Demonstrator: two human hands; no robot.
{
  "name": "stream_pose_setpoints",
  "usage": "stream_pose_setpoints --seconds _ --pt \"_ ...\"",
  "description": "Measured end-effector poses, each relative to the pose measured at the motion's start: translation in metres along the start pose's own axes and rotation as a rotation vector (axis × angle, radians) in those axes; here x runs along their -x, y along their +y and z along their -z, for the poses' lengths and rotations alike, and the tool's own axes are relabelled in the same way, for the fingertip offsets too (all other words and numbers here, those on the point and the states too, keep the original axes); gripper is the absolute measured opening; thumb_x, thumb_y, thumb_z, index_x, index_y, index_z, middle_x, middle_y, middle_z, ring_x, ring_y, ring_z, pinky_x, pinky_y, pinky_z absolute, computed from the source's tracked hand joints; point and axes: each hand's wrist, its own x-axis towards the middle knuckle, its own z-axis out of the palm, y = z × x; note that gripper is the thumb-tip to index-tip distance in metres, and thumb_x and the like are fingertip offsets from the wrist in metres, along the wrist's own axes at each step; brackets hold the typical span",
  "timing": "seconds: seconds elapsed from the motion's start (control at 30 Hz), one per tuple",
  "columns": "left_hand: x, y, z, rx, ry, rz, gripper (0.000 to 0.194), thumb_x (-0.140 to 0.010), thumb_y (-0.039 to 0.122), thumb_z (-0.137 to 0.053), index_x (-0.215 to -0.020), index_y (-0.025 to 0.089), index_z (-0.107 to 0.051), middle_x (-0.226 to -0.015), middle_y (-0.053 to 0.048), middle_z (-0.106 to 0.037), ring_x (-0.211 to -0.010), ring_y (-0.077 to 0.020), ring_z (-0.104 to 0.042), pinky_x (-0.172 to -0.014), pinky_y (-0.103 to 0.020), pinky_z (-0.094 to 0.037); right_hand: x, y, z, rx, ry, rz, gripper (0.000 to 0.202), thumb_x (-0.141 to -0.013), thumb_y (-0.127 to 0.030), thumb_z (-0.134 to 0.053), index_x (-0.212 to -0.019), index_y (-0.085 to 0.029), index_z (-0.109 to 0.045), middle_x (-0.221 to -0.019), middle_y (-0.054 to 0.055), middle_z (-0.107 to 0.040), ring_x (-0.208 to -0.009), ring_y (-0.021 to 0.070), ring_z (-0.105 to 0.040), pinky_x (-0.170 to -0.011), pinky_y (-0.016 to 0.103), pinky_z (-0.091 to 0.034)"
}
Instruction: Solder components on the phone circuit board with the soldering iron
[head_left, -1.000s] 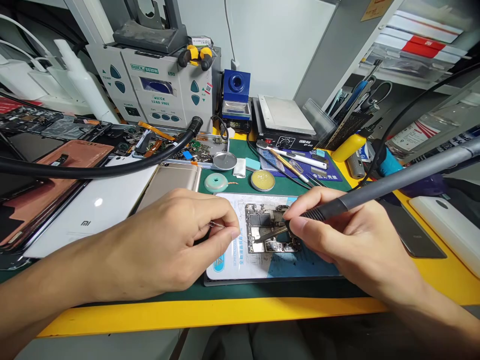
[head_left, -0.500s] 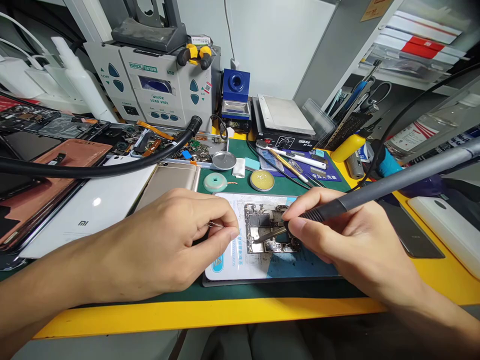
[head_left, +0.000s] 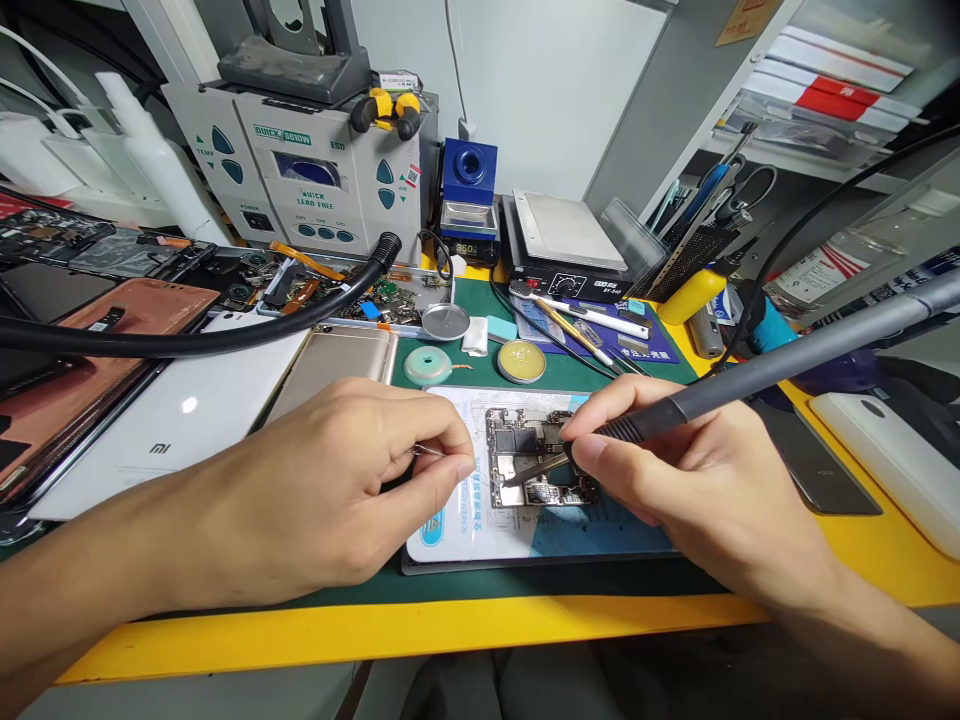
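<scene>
My right hand (head_left: pixel 697 480) grips a grey soldering iron (head_left: pixel 720 385) near its front end. The iron's tip rests at or just above the lower left part of a phone circuit board (head_left: pixel 517 440); exact contact is too fine to tell. In my left hand (head_left: pixel 367 480), thumb and forefinger pinch a thin silvery wire (head_left: pixel 427 451), which looks like solder; its far end runs toward the iron's tip. Beneath the board lies a flat white and blue box (head_left: pixel 450 535). My right fingers cover the board's right edge.
Behind the box sit a tin of yellowish paste (head_left: pixel 522 361), a round lid (head_left: pixel 445 322) and a pale green spool (head_left: pixel 427 366). A hot air station (head_left: pixel 300 180) and its black hose (head_left: pixel 187 343) occupy the left. Phones, including a white one (head_left: pixel 172 420), lie beside my left arm.
The whole view has shifted slightly to the left. Both hands, the iron and the wire hold nearly the same places over the board.
</scene>
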Motion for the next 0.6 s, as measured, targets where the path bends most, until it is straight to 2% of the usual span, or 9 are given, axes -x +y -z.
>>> stream_pose_setpoints --seconds 0.2,0.47,0.6 --pt "-0.0021 0.0022 0.0022 -0.018 -0.021 0.002 0.035 -0.114 0.014 -0.062 -0.084 0.022 -0.075 -0.065 0.009 -0.057 -0.054 -0.0080 -0.041 -0.050 -0.023 -0.032 0.0010 -0.0008 -0.0011 -0.009 0.003 -0.007 0.013 -0.076 -0.026 -0.096 -0.077 -0.026 -0.083 -0.057 -0.008 -0.051 -0.057 0.0109 -0.034 -0.054 0.027 -0.022" --pt "0.0018 -0.0026 -0.0008 -0.002 -0.015 0.014 0.033 -0.115 0.016 -0.064 -0.087 0.022 -0.078 -0.066 0.007 -0.062 -0.052 -0.0098 -0.041 -0.053 -0.029 -0.033 0.0007 -0.0014 -0.0001 0.014 0.003 -0.008 0.016 -0.075 -0.027 -0.097 -0.076 -0.026 -0.081 -0.058 -0.008 -0.050 -0.057 0.0119 -0.033 -0.054 0.028 -0.022" --pt "0.0016 -0.0033 -0.0011 0.001 -0.014 0.009 0.032 -0.116 0.016 -0.064 -0.088 0.022 -0.078 -0.067 0.008 -0.062 -0.054 -0.0092 -0.041 -0.051 -0.028 -0.032 0.0003 -0.0011 0.0004 0.021 -0.001 -0.001 0.015 -0.076 -0.028 -0.096 -0.077 -0.026 -0.082 -0.058 -0.008 -0.050 -0.057 0.0120 -0.032 -0.053 0.029 -0.021"
